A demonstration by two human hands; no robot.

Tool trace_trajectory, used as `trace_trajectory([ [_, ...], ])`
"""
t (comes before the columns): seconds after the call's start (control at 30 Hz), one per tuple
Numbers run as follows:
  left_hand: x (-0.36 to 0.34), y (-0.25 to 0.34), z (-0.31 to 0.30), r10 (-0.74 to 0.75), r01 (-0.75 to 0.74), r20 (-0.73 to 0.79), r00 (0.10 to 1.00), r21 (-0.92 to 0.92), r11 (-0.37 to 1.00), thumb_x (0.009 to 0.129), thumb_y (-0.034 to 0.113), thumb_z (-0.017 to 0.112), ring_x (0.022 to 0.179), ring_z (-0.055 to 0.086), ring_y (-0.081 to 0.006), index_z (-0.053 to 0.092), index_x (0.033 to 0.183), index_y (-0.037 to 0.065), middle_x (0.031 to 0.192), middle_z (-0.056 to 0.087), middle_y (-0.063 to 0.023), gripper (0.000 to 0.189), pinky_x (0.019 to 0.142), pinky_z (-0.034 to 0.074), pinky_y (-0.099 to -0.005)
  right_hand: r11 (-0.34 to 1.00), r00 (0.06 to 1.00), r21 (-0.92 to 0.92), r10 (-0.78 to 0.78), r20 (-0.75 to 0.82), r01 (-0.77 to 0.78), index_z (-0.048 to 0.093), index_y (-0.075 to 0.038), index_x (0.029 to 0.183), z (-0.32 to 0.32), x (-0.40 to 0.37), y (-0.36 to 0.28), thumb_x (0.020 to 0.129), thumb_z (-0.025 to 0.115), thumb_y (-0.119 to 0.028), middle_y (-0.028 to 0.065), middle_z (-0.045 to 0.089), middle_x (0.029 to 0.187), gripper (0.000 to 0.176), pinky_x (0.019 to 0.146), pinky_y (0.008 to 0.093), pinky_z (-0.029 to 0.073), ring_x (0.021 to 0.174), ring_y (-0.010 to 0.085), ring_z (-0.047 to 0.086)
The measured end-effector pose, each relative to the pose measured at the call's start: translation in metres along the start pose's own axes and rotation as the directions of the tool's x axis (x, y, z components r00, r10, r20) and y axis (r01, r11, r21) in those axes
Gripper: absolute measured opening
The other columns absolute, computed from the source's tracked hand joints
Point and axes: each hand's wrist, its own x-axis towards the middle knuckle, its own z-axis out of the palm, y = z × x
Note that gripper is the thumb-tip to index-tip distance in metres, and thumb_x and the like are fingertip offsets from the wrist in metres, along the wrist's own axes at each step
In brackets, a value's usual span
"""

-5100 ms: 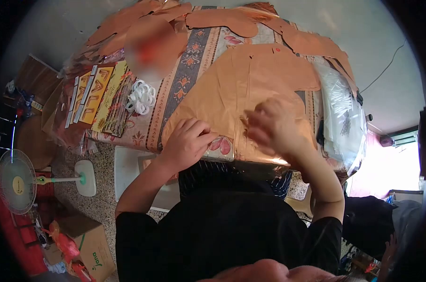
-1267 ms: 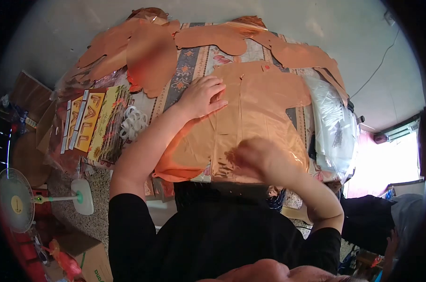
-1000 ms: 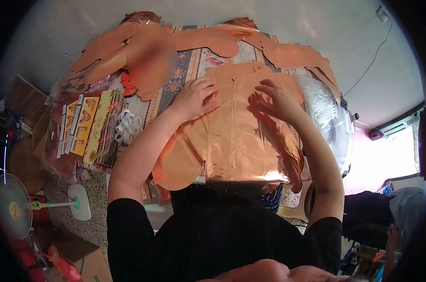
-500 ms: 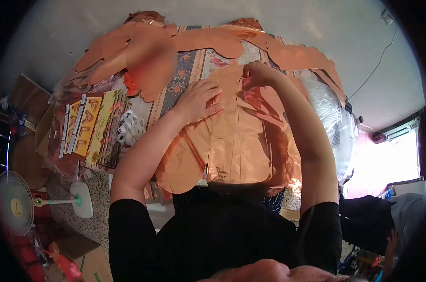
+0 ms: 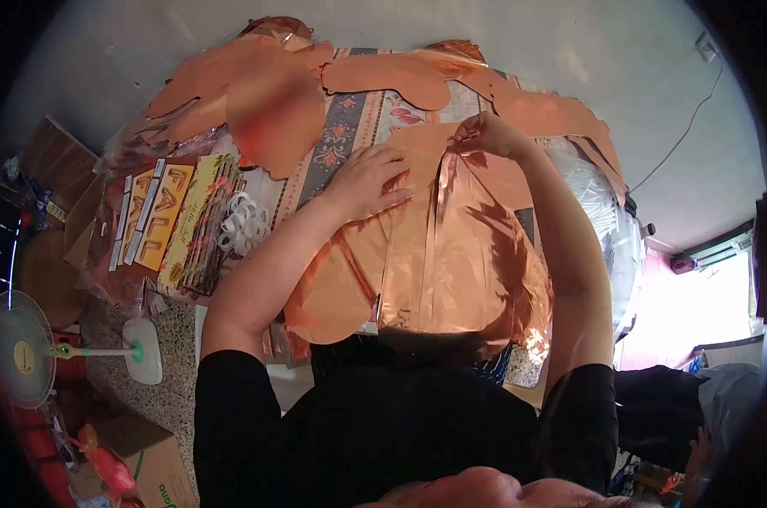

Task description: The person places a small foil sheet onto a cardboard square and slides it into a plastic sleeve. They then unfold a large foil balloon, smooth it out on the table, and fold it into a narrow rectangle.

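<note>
A copper-coloured foil balloon [image 5: 434,262], flat and creased, lies before me at the near side of the table. My left hand [image 5: 371,180] rests on its left part, fingers stretched out and thumb apart. Near the balloon's far end, my right hand [image 5: 488,137] pinches a gathered fold of the foil. From that pinch a raised crease runs down toward me, and the right side of the sheet is wrinkled and shaded.
More flat copper foil balloons [image 5: 392,76] lie along the table's far side. Printed "FALL" packs [image 5: 159,216] and a coil of white ribbon [image 5: 245,222] sit at left, clear plastic wrapping [image 5: 591,199] at right. A fan [image 5: 24,356] stands lower left; another person [image 5: 663,411] is at lower right.
The foil's right part has been drawn over and covers more of the middle crease. My right hand now pinches a bunched fold, slightly further right. My left hand remains on the balloon.
</note>
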Motion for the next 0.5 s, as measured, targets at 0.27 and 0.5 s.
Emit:
trace_trajectory([
  [0.27,-0.001,0.000,-0.001,-0.001,0.001,0.026,1.000,-0.028,1.000,0.086,0.037,0.066,0.128,0.045,-0.0323,0.062,0.120,0.004,0.132,0.054,-0.0136,0.048,0.108,0.034,-0.0433,0.803,0.998,-0.596,-0.047,-0.045,0.011,0.074,-0.011,0.091,0.027,0.047,-0.025,0.075,0.073,-0.016,0.0053,0.073,0.088,0.017,0.083,0.0376,0.049,0.086,0.0192,0.068],
  [0.5,-0.002,-0.003,0.003,0.018,-0.018,0.004,1.000,-0.033,0.999,0.082,0.033,0.067,0.127,0.045,-0.0331,0.061,0.114,0.003,0.129,0.054,-0.0145,0.044,0.107,0.034,-0.0445,0.745,0.990,-0.666,-0.081,-0.114,-0.015,0.073,-0.021,0.106,0.047,0.069,-0.022,0.078,0.062,-0.013,0.0056,0.072,0.096,0.031,0.093,0.0442,0.034,0.097,0.0251,0.065],
])
